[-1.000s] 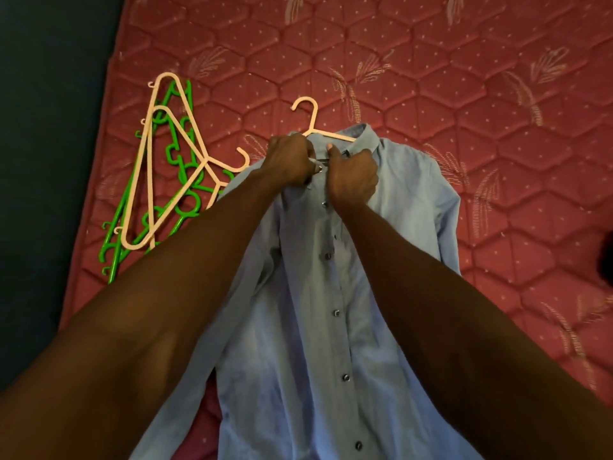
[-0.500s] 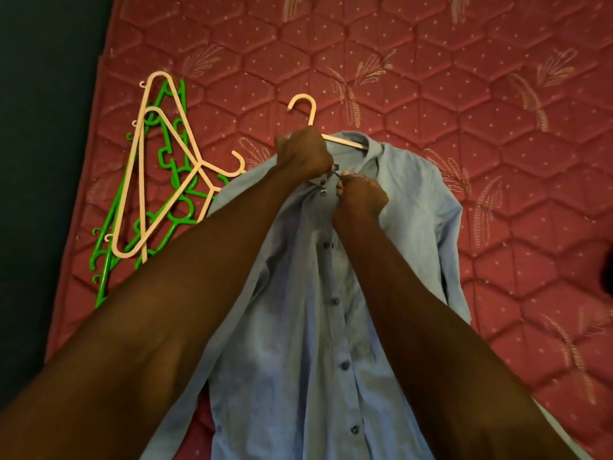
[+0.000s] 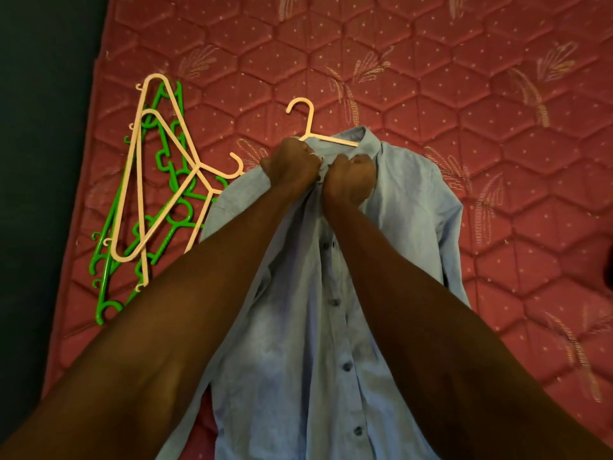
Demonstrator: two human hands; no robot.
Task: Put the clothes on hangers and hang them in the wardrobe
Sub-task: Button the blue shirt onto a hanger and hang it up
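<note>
Quilted red mattress (image 3: 431,78) supports the blue shirt (image 3: 408,207), which lies face up with a cream hanger (image 3: 306,122) seated inside its collar, hook protruding above. Left hand (image 3: 292,166) and right hand (image 3: 350,177) both pinch the shirt front just below the collar, probably to fasten the top button so the shirt stays on the hanger. Spare hangers (image 3: 156,194), cream and green, lie stacked to the left; no wardrobe is in view.

No readable text, label, brand, number or sign being shown anywhere in the view, nothing legible being carried by the blue shirt (image 3: 391,207), by the hangers (image 3: 156,180), or by the quilted red mattress (image 3: 464,78), only woven patterns being seen
</note>
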